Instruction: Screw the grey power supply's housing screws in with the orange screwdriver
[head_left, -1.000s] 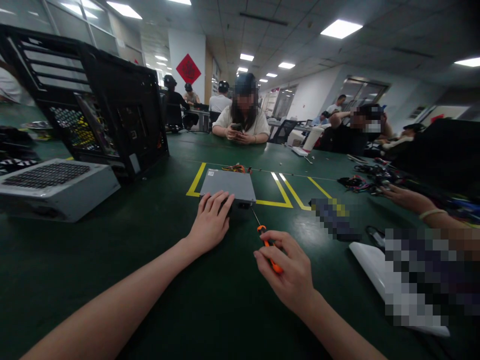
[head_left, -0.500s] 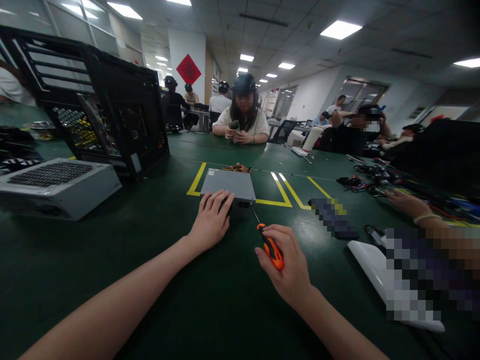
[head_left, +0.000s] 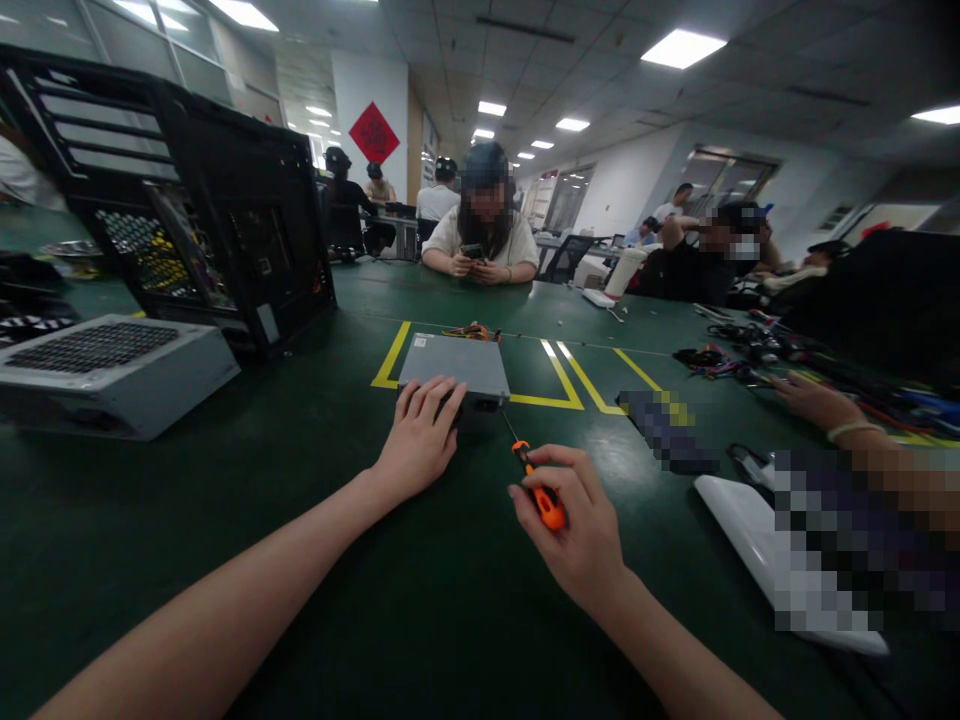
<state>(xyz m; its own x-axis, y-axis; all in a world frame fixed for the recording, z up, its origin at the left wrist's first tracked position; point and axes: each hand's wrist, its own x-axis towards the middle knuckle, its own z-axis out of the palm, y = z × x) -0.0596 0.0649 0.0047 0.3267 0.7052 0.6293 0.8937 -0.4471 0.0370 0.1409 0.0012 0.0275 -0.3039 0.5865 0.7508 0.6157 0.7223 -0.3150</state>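
Note:
A grey computer power supply unit lies on the green table in front of me, with colored cables behind it. My left hand holds its near left part, fingers over the top edge and the thumb by the front side. In my right hand is an orange and black screwdriver, pinched around its handle. The thin shaft points forward and up to the lower right corner of the unit's near side. Whether the tip sits in a screw is too small to tell.
An open black computer case and a larger grey power supply unit stand at the left. To the right are a white flat device, tangled cables and another person's hand. Yellow tape marks the table.
The right hand's fingers have shifted around the screwdriver, with the index finger lifted more and the handle slightly turned. The left hand stays on the power supply unit.

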